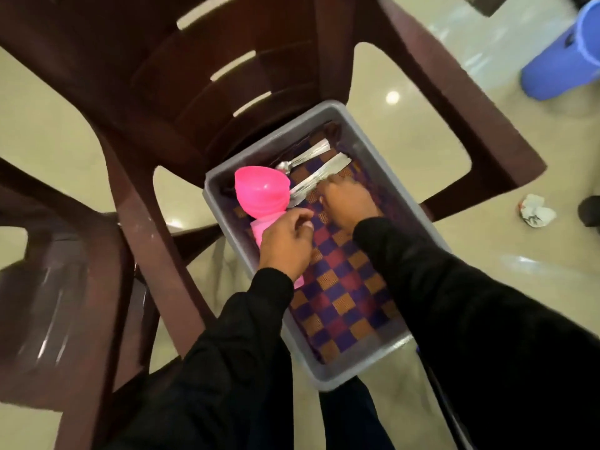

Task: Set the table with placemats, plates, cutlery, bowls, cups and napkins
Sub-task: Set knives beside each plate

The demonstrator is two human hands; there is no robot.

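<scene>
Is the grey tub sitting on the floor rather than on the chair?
No, the grey tub rests on the seat of the brown chair, its near end jutting out over the seat's edge.

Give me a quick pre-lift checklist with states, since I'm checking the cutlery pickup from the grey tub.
1. Right hand on the silver cutlery: ok, fingers reach it.
2. Grip closed on cutlery: cannot tell, blurred.
3. Left hand holds the pink plastic cups: ok.
4. Grey plastic tub steady on the brown plastic chair: cannot tell.
5. Chequered cloth placemat still in tub: ok.
</scene>
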